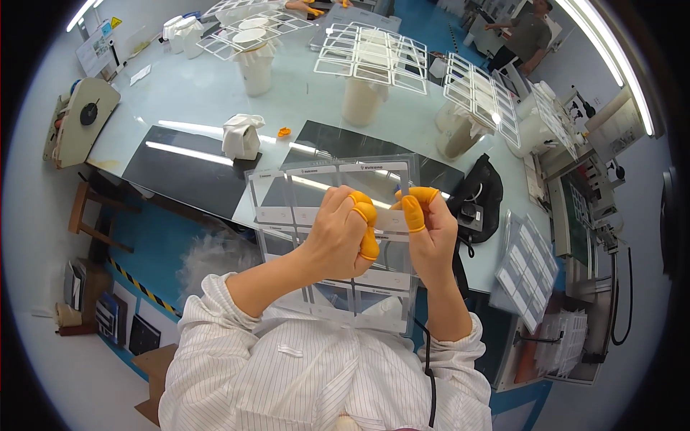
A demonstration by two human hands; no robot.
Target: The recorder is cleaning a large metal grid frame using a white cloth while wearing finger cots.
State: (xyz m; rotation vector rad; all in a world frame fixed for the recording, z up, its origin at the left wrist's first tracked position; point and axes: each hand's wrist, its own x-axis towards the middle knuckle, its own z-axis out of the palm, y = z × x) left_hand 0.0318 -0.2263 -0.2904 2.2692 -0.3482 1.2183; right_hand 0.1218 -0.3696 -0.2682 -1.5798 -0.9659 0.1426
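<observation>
A clear sheet with several windows bordered in white lies in front of my chest, partly over the table's near edge. Orange finger cots cover some fingertips on both hands. My left hand is curled closed over the sheet's middle; what its fingers hold, if anything, is hidden. Near the sheet's upper right, my right hand has thumb and forefinger closed together. A small blue spot shows beside those fingertips, too small to name. Whether either hand grips the sheet itself, I cannot tell.
Glossy black panels lie on the pale table. A crumpled white wrapped bundle and an orange scrap sit beyond the sheet. White frame grids rest on tubs. At right are a black bag and stacked sheets.
</observation>
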